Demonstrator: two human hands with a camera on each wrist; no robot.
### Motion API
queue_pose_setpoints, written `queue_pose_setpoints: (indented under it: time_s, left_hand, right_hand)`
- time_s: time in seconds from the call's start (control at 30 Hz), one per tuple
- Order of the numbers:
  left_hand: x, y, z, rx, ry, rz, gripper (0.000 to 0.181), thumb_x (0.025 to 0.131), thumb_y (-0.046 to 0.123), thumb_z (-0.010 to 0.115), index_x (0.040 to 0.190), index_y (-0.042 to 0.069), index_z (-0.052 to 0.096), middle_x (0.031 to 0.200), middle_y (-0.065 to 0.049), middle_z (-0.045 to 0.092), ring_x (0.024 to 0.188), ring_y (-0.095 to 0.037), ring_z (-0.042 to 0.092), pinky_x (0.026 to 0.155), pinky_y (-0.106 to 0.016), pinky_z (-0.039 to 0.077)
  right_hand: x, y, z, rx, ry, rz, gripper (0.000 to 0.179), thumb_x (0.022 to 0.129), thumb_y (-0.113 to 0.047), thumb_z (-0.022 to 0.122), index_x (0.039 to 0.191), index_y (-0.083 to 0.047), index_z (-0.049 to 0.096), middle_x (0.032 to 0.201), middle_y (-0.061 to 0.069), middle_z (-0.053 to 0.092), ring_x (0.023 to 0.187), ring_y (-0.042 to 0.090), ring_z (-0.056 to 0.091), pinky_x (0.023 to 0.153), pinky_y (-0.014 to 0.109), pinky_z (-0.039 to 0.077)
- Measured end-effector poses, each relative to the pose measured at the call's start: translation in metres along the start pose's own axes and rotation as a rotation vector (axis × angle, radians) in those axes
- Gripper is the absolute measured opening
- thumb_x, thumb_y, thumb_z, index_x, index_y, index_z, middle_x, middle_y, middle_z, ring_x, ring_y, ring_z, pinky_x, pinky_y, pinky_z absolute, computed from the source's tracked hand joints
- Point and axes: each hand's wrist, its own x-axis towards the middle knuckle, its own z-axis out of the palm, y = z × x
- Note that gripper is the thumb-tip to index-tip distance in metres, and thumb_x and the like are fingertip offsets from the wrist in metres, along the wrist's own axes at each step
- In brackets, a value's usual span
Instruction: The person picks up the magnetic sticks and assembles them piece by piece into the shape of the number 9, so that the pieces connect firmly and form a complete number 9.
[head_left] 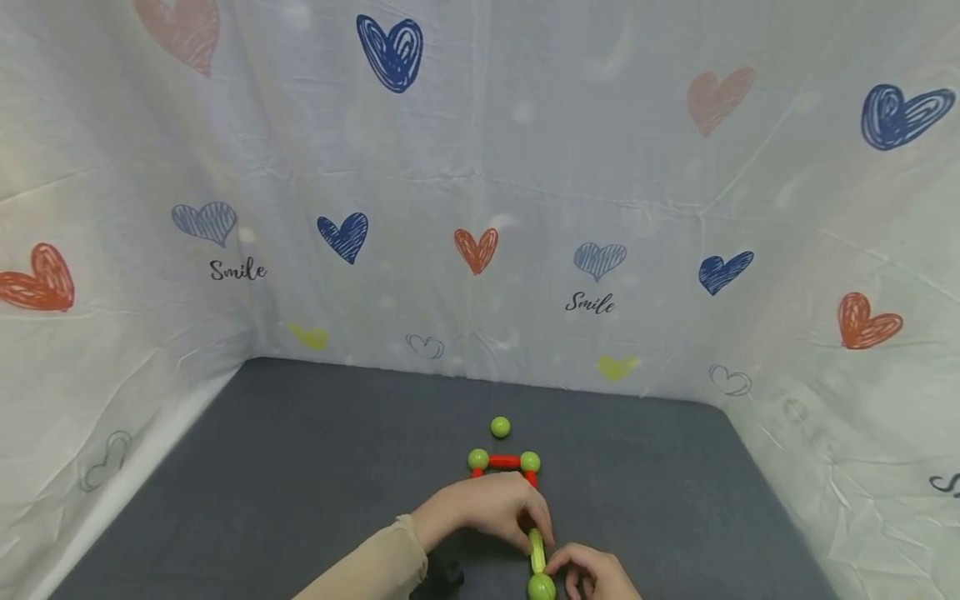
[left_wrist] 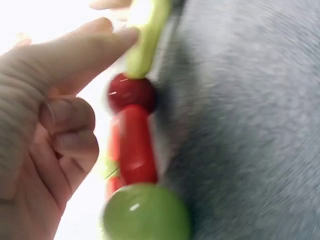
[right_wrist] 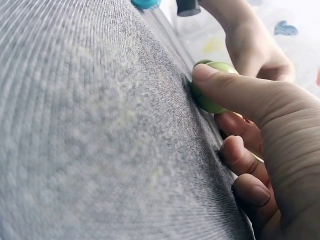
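My left hand (head_left: 498, 504) pinches a yellow-green rod (head_left: 537, 552) of a ball-and-rod building toy. In the left wrist view, one end of this rod meets a dark red ball (left_wrist: 131, 94), followed by a red rod (left_wrist: 136, 147) and a larger-looking green ball (left_wrist: 146, 214). At the rod's near end is another green ball (head_left: 542, 587). My right hand (head_left: 596, 571) holds that ball (right_wrist: 212, 102), its thumb pressed on the ball's side. Beyond my left hand, a red rod (head_left: 504, 461) joins two green balls (head_left: 478, 459); my left hand hides part of this structure.
A loose green ball (head_left: 500, 427) lies behind the structure on the dark grey table (head_left: 337, 450). White sheets (head_left: 480, 125) printed with hearts hang around the back and sides. A black object (right_wrist: 188, 7) and a teal one (right_wrist: 145, 4) show near my left arm.
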Motion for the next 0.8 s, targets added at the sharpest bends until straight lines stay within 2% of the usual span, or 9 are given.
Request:
queue_pose_setpoints:
  time_s: [0.07,0.17,0.27,0.33,0.4,0.47,0.53,0.6,0.8]
  left_hand:
    - [-0.008,0.002,-0.005,-0.069,0.085,-0.039,0.029,0.095,0.013,0.082,0.124,0.012,0.080,0.109,0.001,0.077,0.077,0.009,0.059,0.072,-0.010,0.050]
    - [-0.025,0.003,-0.012,-0.150,0.284,-0.152,0.042,0.098,0.025,0.081,0.137,0.013,0.071,0.111,-0.005,0.074,0.069,-0.004,0.054,0.065,-0.015,0.046]
    - [-0.047,-0.001,-0.016,-0.157,0.508,-0.314,0.064,0.097,0.036,0.081,0.151,0.013,0.057,0.124,-0.011,0.067,0.086,-0.018,0.057,0.073,-0.027,0.047]
    - [-0.061,-0.008,-0.014,-0.128,0.591,-0.430,0.082,0.093,0.043,0.083,0.159,0.011,0.046,0.136,-0.013,0.060,0.105,-0.025,0.057,0.084,-0.037,0.050]
    - [-0.074,-0.016,-0.008,-0.122,0.590,-0.523,0.102,0.088,0.047,0.086,0.166,0.008,0.034,0.149,-0.015,0.053,0.124,-0.032,0.054,0.095,-0.050,0.050]
    - [-0.083,-0.026,-0.001,-0.109,0.519,-0.576,0.118,0.082,0.051,0.090,0.169,0.008,0.024,0.159,-0.017,0.044,0.137,-0.037,0.047,0.104,-0.060,0.046]
    - [-0.088,-0.034,0.005,-0.091,0.445,-0.573,0.124,0.078,0.054,0.092,0.170,0.009,0.023,0.166,-0.015,0.038,0.144,-0.039,0.040,0.110,-0.065,0.041]
    - [-0.092,-0.040,0.010,-0.083,0.404,-0.553,0.124,0.076,0.055,0.094,0.170,0.012,0.026,0.170,-0.012,0.033,0.147,-0.038,0.035,0.112,-0.067,0.038]
    - [-0.095,-0.045,0.016,-0.120,0.436,-0.502,0.118,0.076,0.050,0.095,0.169,0.015,0.032,0.171,-0.005,0.035,0.137,-0.030,0.039,0.109,-0.065,0.039]
  right_hand:
    - [0.000,-0.001,0.000,-0.007,-0.003,0.010,0.027,0.091,0.017,0.061,0.110,0.000,0.069,0.068,0.017,0.059,0.058,-0.008,0.045,0.044,0.016,0.042]
    - [0.000,-0.002,-0.001,-0.013,-0.013,0.043,0.033,0.087,0.021,0.055,0.110,0.001,0.069,0.068,0.016,0.059,0.060,-0.009,0.047,0.044,0.017,0.041]
    - [0.000,-0.004,-0.001,-0.009,-0.019,0.088,0.037,0.084,0.021,0.054,0.110,0.001,0.069,0.068,0.014,0.058,0.061,-0.008,0.048,0.044,0.017,0.039]
    - [0.000,-0.005,-0.001,-0.010,-0.018,0.107,0.036,0.084,0.020,0.055,0.110,0.001,0.069,0.068,0.013,0.058,0.060,-0.008,0.047,0.044,0.017,0.039]
    - [0.000,-0.005,-0.001,-0.013,-0.014,0.113,0.034,0.084,0.019,0.058,0.110,0.000,0.069,0.068,0.013,0.057,0.059,-0.008,0.046,0.043,0.017,0.038]
    - [0.000,-0.005,-0.001,-0.018,-0.009,0.109,0.033,0.085,0.018,0.060,0.110,0.000,0.069,0.067,0.013,0.056,0.059,-0.009,0.045,0.043,0.017,0.037]
    - [0.000,-0.005,0.000,-0.022,-0.006,0.102,0.031,0.086,0.017,0.061,0.110,0.000,0.069,0.068,0.012,0.056,0.059,-0.008,0.045,0.043,0.017,0.037]
    - [0.000,-0.005,0.000,-0.026,-0.006,0.099,0.030,0.087,0.016,0.063,0.110,-0.001,0.069,0.069,0.011,0.057,0.059,-0.008,0.045,0.044,0.017,0.038]
    - [0.001,-0.005,0.001,-0.055,-0.016,0.084,0.031,0.087,0.017,0.060,0.111,-0.001,0.069,0.078,0.003,0.062,0.062,-0.008,0.047,0.047,0.018,0.042]
